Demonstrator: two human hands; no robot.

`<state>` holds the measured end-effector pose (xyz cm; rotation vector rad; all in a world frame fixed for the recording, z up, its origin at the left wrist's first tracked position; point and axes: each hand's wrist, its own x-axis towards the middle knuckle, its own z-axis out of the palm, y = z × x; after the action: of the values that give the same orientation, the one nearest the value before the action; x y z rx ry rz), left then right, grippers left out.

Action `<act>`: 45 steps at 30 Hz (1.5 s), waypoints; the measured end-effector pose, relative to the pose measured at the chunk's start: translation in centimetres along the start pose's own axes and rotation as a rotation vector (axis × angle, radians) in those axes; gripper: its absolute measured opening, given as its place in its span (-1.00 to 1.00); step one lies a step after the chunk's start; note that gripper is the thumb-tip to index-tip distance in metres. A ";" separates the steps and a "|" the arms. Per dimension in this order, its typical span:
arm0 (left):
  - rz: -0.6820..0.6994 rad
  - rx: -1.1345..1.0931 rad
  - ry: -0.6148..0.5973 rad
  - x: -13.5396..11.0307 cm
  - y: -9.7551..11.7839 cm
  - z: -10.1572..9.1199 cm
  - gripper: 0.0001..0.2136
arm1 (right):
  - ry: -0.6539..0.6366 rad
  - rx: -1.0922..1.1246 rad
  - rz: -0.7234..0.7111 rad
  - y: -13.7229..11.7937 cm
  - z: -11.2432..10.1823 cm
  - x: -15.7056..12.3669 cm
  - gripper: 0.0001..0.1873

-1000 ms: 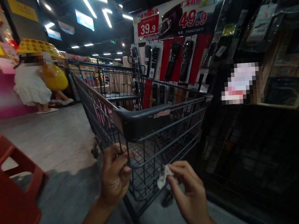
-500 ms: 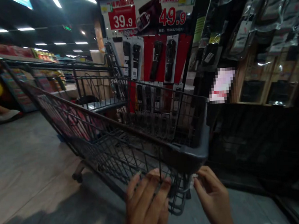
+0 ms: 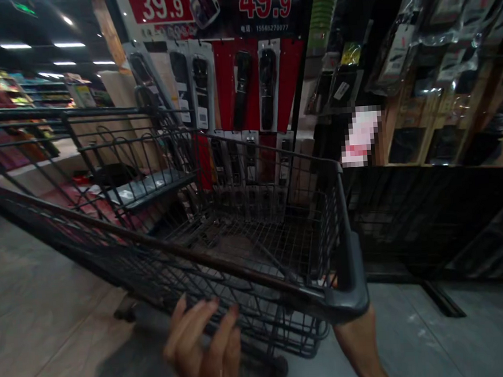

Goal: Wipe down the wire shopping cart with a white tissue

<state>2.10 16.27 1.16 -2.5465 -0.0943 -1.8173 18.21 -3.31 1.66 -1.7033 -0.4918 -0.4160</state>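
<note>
A dark wire shopping cart (image 3: 257,268) fills the middle of the view, its front corner pointing toward me. Just outside its near side wall, my left hand (image 3: 206,344) is raised with fingers apart and slightly bent, holding nothing. The fingertips are close to the wires; whether they touch cannot be told. My right hand (image 3: 359,324) is at the front corner, mostly covered by the thick plastic rim (image 3: 349,293). A bit of finger shows through the basket beside the corner, but the grip itself is hidden.
Packaged belts (image 3: 269,87) hang on a red display beyond the cart, under a price sign (image 3: 213,10). At the right is a rack of plastic-wrapped goods (image 3: 401,57) above a dark base (image 3: 430,216). A cart wheel (image 3: 279,369) stands on the grey floor (image 3: 38,335).
The cart appears nearer and shifted left in view. My left hand has moved left along its side. My right hand, earlier pinching something small and whitish, is now mostly behind the front corner.
</note>
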 end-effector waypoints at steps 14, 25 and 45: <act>0.210 0.155 -0.173 2.6 -0.2 2.1 -0.82 | 0.083 0.118 0.352 -1.1 0.3 -6.1 -0.79; 0.144 0.142 -0.080 3.3 1.3 3.0 -0.83 | 0.179 0.008 0.013 -3.0 1.2 -11.4 -0.93; 0.078 0.073 -0.099 3.4 2.2 2.6 -0.84 | 0.163 -0.167 -0.187 -4.7 1.2 -10.2 -0.83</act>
<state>5.73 14.30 3.54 -2.5515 -0.0601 -1.6304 7.10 -2.35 -0.03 -1.7721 -0.5095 -0.7424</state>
